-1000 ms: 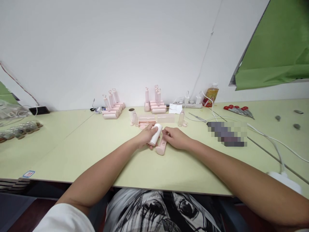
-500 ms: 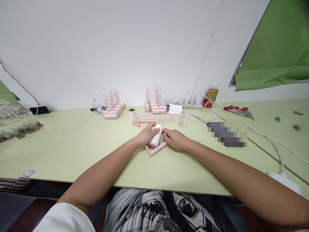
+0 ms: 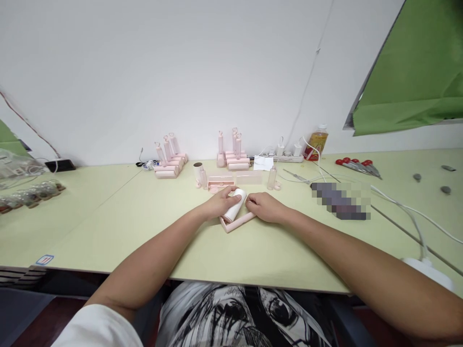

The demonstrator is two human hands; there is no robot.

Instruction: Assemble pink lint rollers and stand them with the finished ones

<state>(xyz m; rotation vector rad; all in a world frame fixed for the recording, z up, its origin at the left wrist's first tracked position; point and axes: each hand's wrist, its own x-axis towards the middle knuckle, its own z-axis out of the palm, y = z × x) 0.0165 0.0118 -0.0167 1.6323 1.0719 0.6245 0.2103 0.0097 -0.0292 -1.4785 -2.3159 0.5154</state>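
My left hand (image 3: 219, 202) is wrapped round a white sticky-paper roll (image 3: 235, 206), its thumb lying along the top; the roll is tilted. Under and beside the roll is a pink angled lint roller handle (image 3: 238, 222), with its corner pointing toward me. My right hand (image 3: 265, 206) has its fingers closed on the far right end of that handle, close to the roll's upper end. Whether the roll is seated on the handle is hidden by the fingers. Just beyond the hands lies an open pink case part (image 3: 220, 184).
Pink lint rollers stand at the back left (image 3: 168, 164) and back middle (image 3: 237, 159). Clear bottles (image 3: 272, 178), a cardboard tube (image 3: 197, 169) and clear covers (image 3: 249, 178) lie behind my hands. To the right are a screwdriver (image 3: 296, 176), cables and a drink bottle (image 3: 318, 142).
The white roll has tipped lower and shifted slightly right, down toward the pink handle. My right hand has moved slightly right with the handle's end. The left hand keeps its grip.
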